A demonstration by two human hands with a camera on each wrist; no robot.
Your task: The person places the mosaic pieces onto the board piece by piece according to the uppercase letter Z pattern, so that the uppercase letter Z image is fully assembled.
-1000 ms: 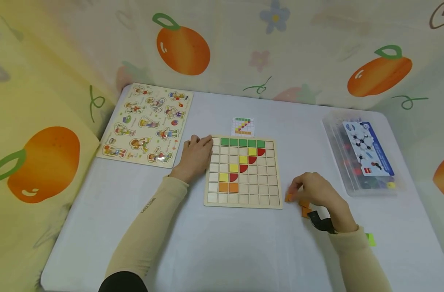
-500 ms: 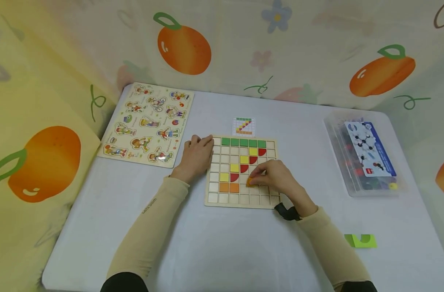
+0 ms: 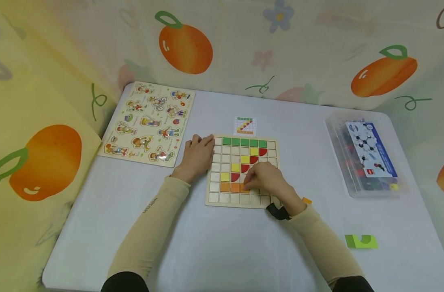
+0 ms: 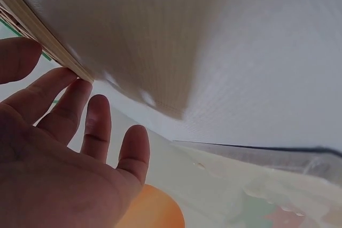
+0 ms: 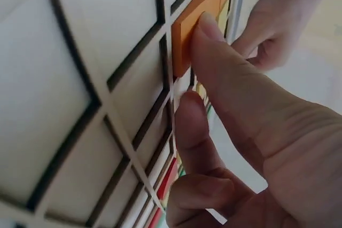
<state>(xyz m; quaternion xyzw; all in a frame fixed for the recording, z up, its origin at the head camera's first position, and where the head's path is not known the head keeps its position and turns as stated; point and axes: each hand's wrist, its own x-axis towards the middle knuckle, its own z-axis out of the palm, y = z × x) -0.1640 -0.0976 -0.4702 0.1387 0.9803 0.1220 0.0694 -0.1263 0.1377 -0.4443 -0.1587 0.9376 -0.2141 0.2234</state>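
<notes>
A wooden grid board (image 3: 254, 200) lies mid-table. Green tiles (image 3: 245, 142) line its top row, with yellow tiles (image 3: 235, 167) and red quarter-round tiles (image 3: 254, 160) down a diagonal. Two orange tiles (image 3: 230, 187) lie side by side low on the grid. To their right, an orange tile (image 5: 188, 28) stands partly raised from its cell. My right hand (image 3: 267, 178) presses it with the thumb; the index fingertip shows apart from it in the right wrist view. My left hand (image 3: 197, 158) touches the board's upper left edge, fingers extended.
Beyond the board lies a small pattern card (image 3: 245, 126). A picture puzzle (image 3: 147, 121) is at the back left, a clear plastic box (image 3: 367, 154) at the right. Green pieces (image 3: 361, 241) and an orange piece (image 3: 307, 200) lie near my right forearm.
My right hand moved left from the loose orange pieces beside the board, bringing one orange tile to the cell right of the two orange tiles. The left hand stayed at the edge.
</notes>
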